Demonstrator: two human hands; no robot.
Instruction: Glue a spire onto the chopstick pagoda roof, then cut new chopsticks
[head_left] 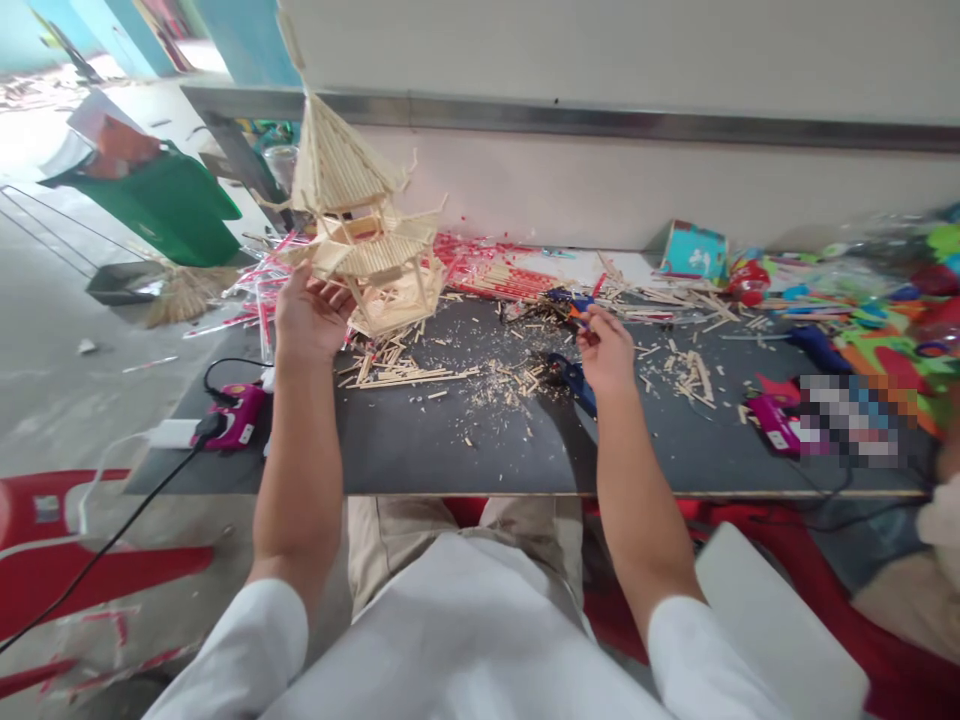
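Note:
A pagoda model [379, 257] of thin pale wooden sticks, with a pointed roof and upturned eaves, tilts at the left of the table. My left hand [313, 312] grips its left side under the lower eave; some fingertips are hidden behind the sticks. My right hand [606, 348] is closed on a small blue-and-orange tool [580, 308], its far end blending into the dark clutter, so its kind is unclear. Just below that hand lies a dark blue tool [574, 378], partly covered by the wrist. Cut stick bits [510, 385] are scattered between my hands.
Red-and-clear packets of sticks [502, 270] lie along the wall. Purple power strips [236, 415] sit at both table ends, with cords over the left edge. Colourful craft pieces [892, 340] pile up at right. A green bin [161, 205] stands left, and another person's arm shows far right.

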